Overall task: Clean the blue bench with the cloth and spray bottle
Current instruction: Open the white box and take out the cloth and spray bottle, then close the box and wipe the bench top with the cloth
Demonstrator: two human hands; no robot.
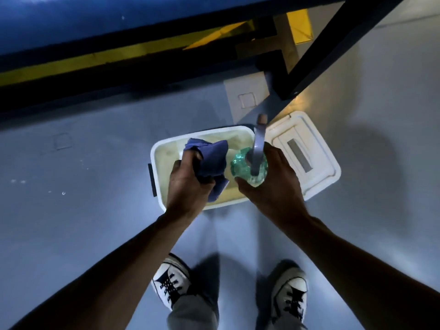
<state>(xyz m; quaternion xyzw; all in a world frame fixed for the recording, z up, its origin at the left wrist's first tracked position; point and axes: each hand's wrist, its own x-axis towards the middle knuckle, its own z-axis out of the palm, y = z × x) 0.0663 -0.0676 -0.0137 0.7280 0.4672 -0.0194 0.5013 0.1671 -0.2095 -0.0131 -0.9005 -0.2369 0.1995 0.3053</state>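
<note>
My left hand (188,181) grips a crumpled blue cloth (210,160) over a white plastic bin (158,148) on the floor. My right hand (273,179) is closed around a clear green spray bottle (242,166) with a grey-white spray head (258,141), also above the bin. The blue bench (119,17) runs across the top of the view, its padded seat above a black frame.
The bin's white lid (307,153) lies on the grey floor just right of the bin. A black bench leg (316,51) slants down at the top right. Yellow floor markings (95,58) show under the bench. My two shoes (171,282) stand below the bin.
</note>
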